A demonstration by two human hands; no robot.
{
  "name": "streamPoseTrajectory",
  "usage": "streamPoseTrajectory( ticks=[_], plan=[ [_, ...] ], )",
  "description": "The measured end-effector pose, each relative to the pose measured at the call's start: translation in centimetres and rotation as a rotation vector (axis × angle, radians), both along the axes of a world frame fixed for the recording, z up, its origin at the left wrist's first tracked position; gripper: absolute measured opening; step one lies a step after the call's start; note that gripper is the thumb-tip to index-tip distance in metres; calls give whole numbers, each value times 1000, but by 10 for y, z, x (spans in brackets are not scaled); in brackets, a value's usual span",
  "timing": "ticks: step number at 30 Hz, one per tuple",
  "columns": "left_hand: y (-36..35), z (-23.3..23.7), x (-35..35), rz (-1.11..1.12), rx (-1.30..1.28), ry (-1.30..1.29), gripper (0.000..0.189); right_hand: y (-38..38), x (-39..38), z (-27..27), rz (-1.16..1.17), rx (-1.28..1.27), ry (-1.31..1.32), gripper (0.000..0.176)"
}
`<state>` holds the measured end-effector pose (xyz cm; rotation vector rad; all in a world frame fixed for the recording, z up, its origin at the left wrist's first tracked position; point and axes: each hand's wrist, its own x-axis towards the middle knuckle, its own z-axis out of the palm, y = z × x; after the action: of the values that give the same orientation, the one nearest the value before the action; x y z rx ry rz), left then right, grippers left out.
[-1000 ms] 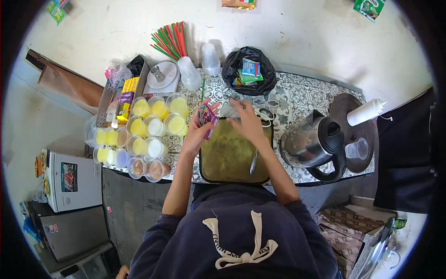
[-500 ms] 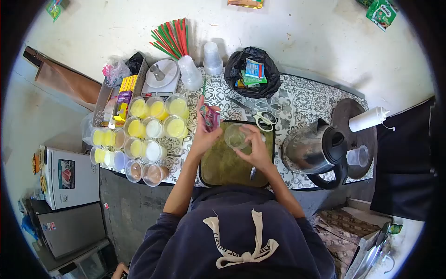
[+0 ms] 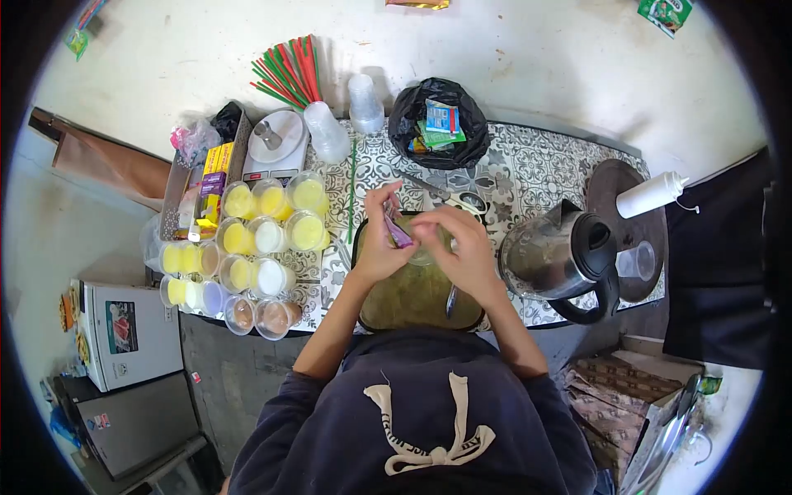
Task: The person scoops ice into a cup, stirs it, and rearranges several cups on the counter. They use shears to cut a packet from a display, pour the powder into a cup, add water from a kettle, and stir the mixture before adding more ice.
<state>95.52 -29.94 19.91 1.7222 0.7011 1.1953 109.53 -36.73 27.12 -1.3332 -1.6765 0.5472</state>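
Observation:
My left hand point(image 3: 381, 244) grips a small purple sachet point(image 3: 400, 236) over the dark green tray mat point(image 3: 404, 301). Close against the sachet's right end are the curled fingers of my right hand point(image 3: 460, 249). Those fingers are closed and slightly blurred, and what lies between them is hidden. Below the hands a clear plastic cup point(image 3: 421, 254) stands on the mat, mostly covered by them. Scissors point(image 3: 470, 203) lie just behind the mat. A pen-like object point(image 3: 450, 302) rests on the mat's right side.
Several filled cups point(image 3: 268, 235) stand at left. Behind them are a box basket point(image 3: 169, 206), a scale point(image 3: 276, 165), straws point(image 3: 290, 70) and stacked cups point(image 3: 365, 106). A black bag point(image 3: 404, 124) holds wrappers. At right are a kettle point(image 3: 544, 256) and a white squeeze bottle point(image 3: 648, 196).
My right hand has let go of the clear cup, which now stands on the mat, and has risen to the sachet. The sachet has tilted in my left hand.

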Motion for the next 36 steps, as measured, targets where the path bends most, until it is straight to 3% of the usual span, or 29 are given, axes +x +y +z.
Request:
streamPoseTrajectory(
  ticks=[2, 7, 10, 22, 31, 36],
  plan=[
    [-1, 0, 1, -33, 38, -27, 78, 9, -3, 9, 13, 27, -16, 13],
    [-4, -5, -4, -37, -7, -104, 70, 16, 1, 12, 156, -224, 187, 19],
    [-2, -6, -7, -37, 107, 5, 70, 17, 2, 4, 170, -338, 326, 20],
    [-1, -2, -6, 20, 288, 159, 72, 15, 6, 31, 189, -310, 37, 23],
    [-3, 8, -4, 104, 362, 316, 71, 15, -2, 32, 33, -277, 82, 31],
    [-1, 6, -4, 110, 353, 236, 70, 15, 1, 33, 113, -231, 163, 33]
  ],
)
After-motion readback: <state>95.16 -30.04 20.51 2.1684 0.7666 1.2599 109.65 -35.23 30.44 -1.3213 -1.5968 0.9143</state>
